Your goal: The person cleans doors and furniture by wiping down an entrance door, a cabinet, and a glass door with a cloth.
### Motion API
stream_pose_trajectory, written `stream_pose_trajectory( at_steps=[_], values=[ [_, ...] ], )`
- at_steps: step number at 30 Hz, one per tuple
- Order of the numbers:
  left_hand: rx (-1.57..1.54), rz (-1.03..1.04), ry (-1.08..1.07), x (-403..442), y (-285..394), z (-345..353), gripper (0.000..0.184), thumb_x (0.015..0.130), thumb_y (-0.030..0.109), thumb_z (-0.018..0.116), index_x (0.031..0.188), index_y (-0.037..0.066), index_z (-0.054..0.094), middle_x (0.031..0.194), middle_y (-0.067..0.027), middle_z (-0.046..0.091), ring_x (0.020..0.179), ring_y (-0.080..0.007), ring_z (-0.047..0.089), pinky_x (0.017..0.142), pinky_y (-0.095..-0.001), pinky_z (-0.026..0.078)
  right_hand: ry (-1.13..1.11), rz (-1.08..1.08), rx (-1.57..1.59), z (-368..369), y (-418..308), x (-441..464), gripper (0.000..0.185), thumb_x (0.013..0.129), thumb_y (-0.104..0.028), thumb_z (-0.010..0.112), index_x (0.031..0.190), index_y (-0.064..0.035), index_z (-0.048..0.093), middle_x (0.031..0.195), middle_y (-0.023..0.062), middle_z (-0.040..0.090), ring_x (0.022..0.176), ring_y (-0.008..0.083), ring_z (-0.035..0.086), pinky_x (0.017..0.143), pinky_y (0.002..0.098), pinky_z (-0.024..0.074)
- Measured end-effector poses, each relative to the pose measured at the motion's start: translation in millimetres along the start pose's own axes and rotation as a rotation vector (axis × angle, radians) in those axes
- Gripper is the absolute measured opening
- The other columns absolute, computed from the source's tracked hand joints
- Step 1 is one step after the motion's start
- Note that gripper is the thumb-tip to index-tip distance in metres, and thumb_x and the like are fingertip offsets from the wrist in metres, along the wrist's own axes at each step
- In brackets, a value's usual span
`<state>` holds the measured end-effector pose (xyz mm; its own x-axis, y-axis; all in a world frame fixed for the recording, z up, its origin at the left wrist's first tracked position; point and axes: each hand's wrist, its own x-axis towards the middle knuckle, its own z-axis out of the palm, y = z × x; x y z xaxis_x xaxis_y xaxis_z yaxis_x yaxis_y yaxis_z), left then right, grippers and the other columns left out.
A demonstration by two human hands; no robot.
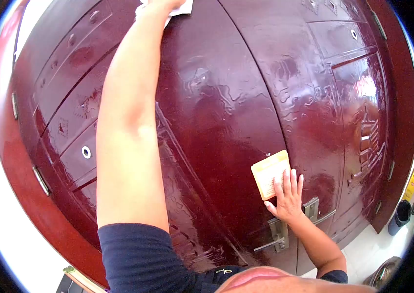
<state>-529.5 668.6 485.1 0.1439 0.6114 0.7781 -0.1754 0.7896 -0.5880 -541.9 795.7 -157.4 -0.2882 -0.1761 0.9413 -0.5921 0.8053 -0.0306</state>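
My left arm reaches up to the top edge of the view, where my left hand (164, 4) is on a white cloth (183, 8) against a glossy dark red double door (217, 117). The frame's edge cuts off most of its fingers. My right hand (289, 198) lies flat on the door with its fingers spread. Its fingertips overlap the right edge of a yellow-bordered paper notice (265, 173) that sits beside the seam between the door leaves. Just below that hand are the metal door handles (279, 235).
Metal hinges (41, 180) line the red door frame (9, 141) at the left. Two round peepholes (86, 152) sit in the panels. At lower right, a dark bin (400, 217) and a yellow item (413, 179) stand by the wall. A round container (383, 273) is nearer.
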Motion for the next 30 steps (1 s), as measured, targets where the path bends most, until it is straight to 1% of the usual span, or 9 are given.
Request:
stream_pose_trajectory(
  at_steps=[1,2,7,8,12,23,27,28,30],
  values=[
    [0.045,-0.174,-0.149,-8,2,-41,0.046,0.092,0.029,0.052,0.129,0.002,0.056,0.127,-0.0234,0.060,0.122,-0.0370,0.055,0.104,-0.0448,0.042,0.003,0.002,0.003,1,0,0,0.079,0.084,-0.059,0.059,0.142,-0.0074,0.045,0.155,0.0271,0.025,0.145,0.0480,0.019,0.114,0.0680,0.0108],
    [0.023,-0.229,-0.014,-12,-54,-15,0.050,0.092,0.034,0.053,0.132,0.004,0.055,0.128,-0.0232,0.060,0.122,-0.0378,0.055,0.104,-0.0454,0.042,-0.001,0.001,-0.004,2,1,-1,0.079,0.085,-0.060,0.058,0.142,-0.0071,0.046,0.155,0.0276,0.024,0.145,0.0483,0.019,0.114,0.0679,0.0104],
    [0.055,-0.610,-0.116,-54,-236,-49,0.065,0.094,0.053,0.049,0.138,0.005,0.050,0.128,-0.0237,0.061,0.123,-0.0370,0.057,0.104,-0.0461,0.040,-0.025,0.018,-0.063,6,3,-5,0.081,0.091,-0.067,0.045,0.145,-0.0075,0.041,0.157,0.0287,0.021,0.147,0.0481,0.014,0.115,0.0679,0.0093],
    [0.041,-0.519,0.014,-76,-253,-71,0.057,0.092,0.042,0.050,0.125,-0.002,0.060,0.129,-0.0263,0.060,0.126,-0.0408,0.053,0.106,-0.0453,0.041,-0.015,0.022,-0.064,8,5,-7,0.082,0.091,-0.067,0.044,0.146,-0.0077,0.039,0.157,0.0281,0.021,0.147,0.0482,0.014,0.115,0.0679,0.0095],
    [0.054,-0.764,-0.129,-159,-359,-155,0.061,0.094,0.046,0.046,0.132,0.000,0.054,0.133,-0.0284,0.056,0.127,-0.0434,0.051,0.104,-0.0467,0.040,0.069,-0.001,-0.088,13,8,-7,0.084,0.093,-0.068,0.038,0.153,-0.0099,0.028,0.160,0.0253,0.018,0.147,0.0479,0.014,0.115,0.0671,0.0103],
    [0.248,-0.817,-0.124,-281,-557,-240,0.070,0.095,0.055,0.039,0.135,0.000,0.052,0.135,-0.0277,0.055,0.128,-0.0460,0.049,0.107,-0.0490,0.037,0.139,0.014,-0.178,9,-4,1,0.084,0.098,-0.066,0.022,0.156,-0.0051,0.020,0.160,0.0277,0.015,0.147,0.0480,0.014,0.118,0.0615,0.0107],
    [0.500,-1.072,-0.228,-319,-659,-275,0.088,0.091,0.070,0.035,0.133,-0.005,0.056,0.140,-0.0265,0.051,0.133,-0.0388,0.048,0.110,-0.0447,0.036,0.198,-0.022,-0.209,9,-10,7,0.078,0.100,-0.059,0.024,0.155,-0.0036,0.024,0.159,0.0273,0.018,0.147,0.0476,0.017,0.118,0.0610,0.0132],
    [0.479,-1.083,-0.161,-338,-692,-285,0.097,0.083,0.074,0.051,0.133,-0.009,0.054,0.141,-0.0282,0.050,0.134,-0.0349,0.047,0.108,-0.0405,0.037,0.211,-0.025,-0.201,7,-13,8,0.075,0.100,-0.056,0.028,0.154,-0.0032,0.026,0.159,0.0271,0.020,0.147,0.0475,0.018,0.118,0.0611,0.0131],
    [0.618,-1.185,-0.198,-381,-753,-309,0.091,0.085,0.072,0.051,0.132,-0.005,0.057,0.132,-0.0235,0.059,0.126,-0.0324,0.054,0.105,-0.0392,0.039,0.229,-0.030,-0.197,10,-13,6,0.072,0.100,-0.050,0.034,0.153,-0.0013,0.027,0.158,0.0278,0.023,0.147,0.0470,0.018,0.117,0.0615,0.0132]
  ],
)
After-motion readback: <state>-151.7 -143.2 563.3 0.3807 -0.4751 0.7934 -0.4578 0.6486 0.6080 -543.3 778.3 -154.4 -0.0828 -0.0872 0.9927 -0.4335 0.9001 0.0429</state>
